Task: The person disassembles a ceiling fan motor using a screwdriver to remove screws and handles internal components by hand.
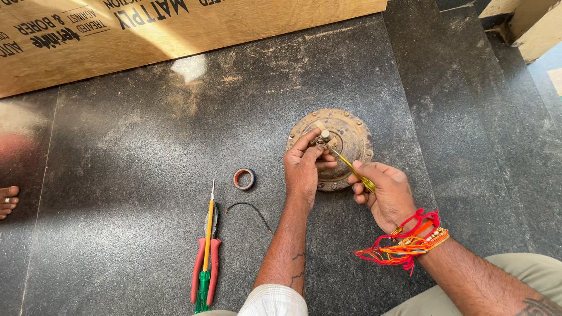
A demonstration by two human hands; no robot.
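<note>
— Pinching what, exactly, is the left hand [304,167]'s grip?

— Its fingertips are closing on a small metal fitting [322,140] over the hub of the rusty round disc [351,136], which is lying on the dark stone floor [146,164].

— And the right hand [383,193]?

— It is gripping a yellow-handled screwdriver [350,165], tip touching that fitting.

— Anything beside them?

— A tape roll [244,178], a black wire [252,212], red pliers [205,266] and a green-yellow screwdriver [206,251] are lying to the left.
</note>
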